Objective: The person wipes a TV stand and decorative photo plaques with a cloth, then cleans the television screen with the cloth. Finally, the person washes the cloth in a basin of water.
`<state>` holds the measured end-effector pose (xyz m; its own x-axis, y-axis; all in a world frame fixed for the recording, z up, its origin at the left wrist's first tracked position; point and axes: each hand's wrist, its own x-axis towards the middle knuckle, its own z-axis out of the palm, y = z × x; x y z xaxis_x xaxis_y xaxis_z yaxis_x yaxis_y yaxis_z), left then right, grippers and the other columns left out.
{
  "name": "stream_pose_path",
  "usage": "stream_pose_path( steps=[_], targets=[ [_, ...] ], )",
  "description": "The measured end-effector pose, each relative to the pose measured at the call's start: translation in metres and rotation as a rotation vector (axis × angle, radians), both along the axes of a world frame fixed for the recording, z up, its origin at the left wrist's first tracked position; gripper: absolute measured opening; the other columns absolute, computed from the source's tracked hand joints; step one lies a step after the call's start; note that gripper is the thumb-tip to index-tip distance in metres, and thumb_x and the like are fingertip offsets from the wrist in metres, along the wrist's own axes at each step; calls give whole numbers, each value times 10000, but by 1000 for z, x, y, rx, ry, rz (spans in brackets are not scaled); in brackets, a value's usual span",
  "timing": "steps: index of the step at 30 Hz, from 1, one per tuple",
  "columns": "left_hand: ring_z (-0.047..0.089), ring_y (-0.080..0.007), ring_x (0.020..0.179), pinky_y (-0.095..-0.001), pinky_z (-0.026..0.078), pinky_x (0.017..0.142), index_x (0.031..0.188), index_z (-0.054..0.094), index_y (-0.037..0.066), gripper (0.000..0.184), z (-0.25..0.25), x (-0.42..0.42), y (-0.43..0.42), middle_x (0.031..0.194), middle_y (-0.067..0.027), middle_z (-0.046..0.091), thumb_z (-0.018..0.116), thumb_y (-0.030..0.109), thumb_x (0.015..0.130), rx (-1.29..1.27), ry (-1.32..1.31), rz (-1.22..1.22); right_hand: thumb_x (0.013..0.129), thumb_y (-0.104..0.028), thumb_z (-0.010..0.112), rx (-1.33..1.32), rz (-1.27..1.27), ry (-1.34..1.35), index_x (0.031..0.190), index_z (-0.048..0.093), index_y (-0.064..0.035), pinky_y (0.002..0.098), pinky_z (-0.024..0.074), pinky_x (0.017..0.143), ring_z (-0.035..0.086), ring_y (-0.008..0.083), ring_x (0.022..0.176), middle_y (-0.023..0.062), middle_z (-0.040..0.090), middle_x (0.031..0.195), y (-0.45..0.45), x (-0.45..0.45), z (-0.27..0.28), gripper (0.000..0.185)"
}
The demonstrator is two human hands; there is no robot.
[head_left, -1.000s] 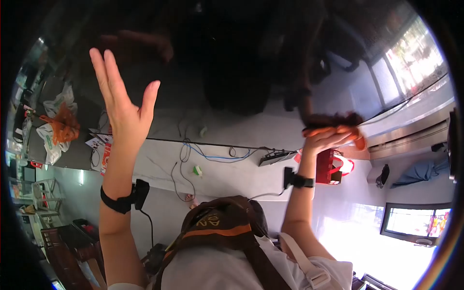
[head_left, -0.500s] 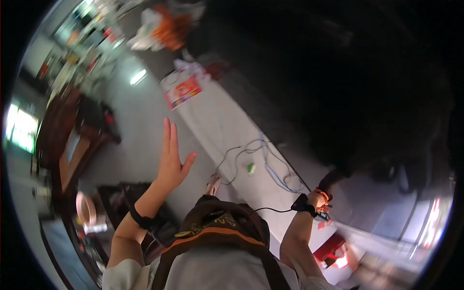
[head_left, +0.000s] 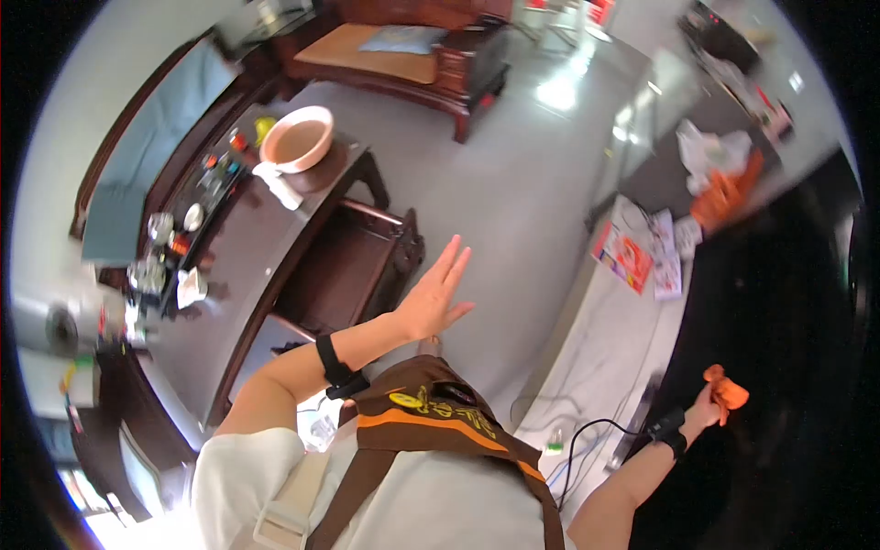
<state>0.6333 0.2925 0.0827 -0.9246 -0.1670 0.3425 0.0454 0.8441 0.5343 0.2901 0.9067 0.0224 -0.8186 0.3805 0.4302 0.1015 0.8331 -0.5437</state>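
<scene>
My left hand (head_left: 433, 302) is raised over the floor in front of me. Its fingers are stretched out and it holds nothing. Out to the right, my right hand (head_left: 704, 409) is closed around a bunched orange cloth (head_left: 727, 390). Behind that cloth is a large glossy black panel (head_left: 779, 321); whether the two touch I cannot tell. Each wrist wears a black band, and a black cable (head_left: 584, 431) leads off the right one. Below the panel runs a long white cabinet top (head_left: 600, 335) with loose cables and a small green-and-white item (head_left: 555, 442).
A dark wooden table (head_left: 229, 266) on the left carries a pink basin (head_left: 298, 139), cups and jars. Under its edge is a wooden stool (head_left: 335, 266). A wooden bench (head_left: 385, 55) stands at the back. Red leaflets (head_left: 628, 257) and plastic bags (head_left: 710, 156) lie toward the right.
My view has swung to the left, bringing the table and bench into fuller sight. My right hand, still gripping the orange cloth, now appears farther out in front of the black panel. My left hand stays spread.
</scene>
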Motion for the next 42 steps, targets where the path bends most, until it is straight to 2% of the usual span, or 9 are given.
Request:
stream_pose_path(
  steps=[5, 7, 10, 15, 18, 27, 28, 30, 42],
  targets=[
    [274, -438, 1359, -442, 315, 1097, 1445, 208, -20, 829, -39, -2, -99, 1494, -296, 174, 693, 262, 834, 96, -83, 223, 972, -155, 434, -2277, 793, 295, 1314, 414, 105, 529, 329, 1098, 429, 348, 1276, 214, 431, 1397, -189, -132, 44, 430],
    [353, -350, 1342, -420, 344, 1081, 1439, 257, -12, 734, -55, -15, -126, 1459, -258, 309, 639, 293, 892, 274, -203, 177, 957, -197, 436, -2167, 1388, 33, 1355, 384, 66, 535, 259, 1127, 370, 357, 1324, 221, 368, 1443, -290, -130, 31, 480],
    [441, -271, 1281, -381, 391, 1039, 1435, 304, 15, 668, -42, -57, -151, 1405, -210, 429, 600, 328, 925, 866, -464, 35, 952, -233, 482, -2994, 957, -758, 1263, 494, -38, 388, 401, 1007, 497, 255, 1180, 115, 525, 1253, -449, -94, 5, 367],
    [428, -305, 1294, -456, 394, 1027, 1511, 132, 113, 761, -10, -129, -184, 1486, -182, 307, 553, 402, 947, 1662, -400, -58, 952, -246, 489, -842, 1287, -730, 1189, 516, -66, 350, 415, 971, 511, 208, 1118, 86, 543, 1185, -646, 68, 115, 299],
    [416, -306, 1311, -533, 392, 1012, 1488, 179, 118, 714, -18, -181, -230, 1457, -129, 363, 537, 415, 947, 1949, -275, -194, 943, -343, 529, -1880, 1206, -1196, 1349, 451, -100, 381, 462, 947, 548, 191, 1123, 53, 535, 1286, -752, 24, -43, 480],
    [514, -205, 1208, -344, 418, 1018, 1339, 435, -38, 430, -74, -211, -368, 1302, -102, 532, 518, 52, 926, 1674, 76, 482, 913, -93, 418, -784, 1871, -849, 1173, 581, -26, 341, 444, 886, 542, 191, 1002, 87, 614, 1114, -951, -51, -78, 314],
    [583, -153, 1034, -293, 478, 890, 1323, 465, -34, 415, -69, -209, -378, 1157, -65, 598, 520, 51, 922, 1633, 157, 579, 917, -112, 456, -817, 1617, -1608, 1210, 565, -19, 358, 443, 933, 556, 192, 1075, 126, 614, 1154, -966, -71, -39, 326],
    [545, -91, 723, -235, 477, 647, 1294, 511, -7, 385, -53, -190, -395, 868, 3, 576, 500, 53, 914, 1585, 206, 840, 892, -66, 480, -1008, 1941, -1627, 1240, 543, 3, 328, 477, 938, 593, 207, 1048, 138, 597, 1188, -1009, -75, -37, 361],
    [655, -356, 905, -410, 499, 815, 996, 682, 22, 286, -187, -107, -574, 936, -221, 667, 495, 215, 897, 979, 201, 1922, 910, 34, 342, -206, 2217, -1566, 1201, 552, 8, 329, 464, 962, 588, 200, 1067, 118, 609, 1155, -1323, 4, -65, 360]
  ],
)
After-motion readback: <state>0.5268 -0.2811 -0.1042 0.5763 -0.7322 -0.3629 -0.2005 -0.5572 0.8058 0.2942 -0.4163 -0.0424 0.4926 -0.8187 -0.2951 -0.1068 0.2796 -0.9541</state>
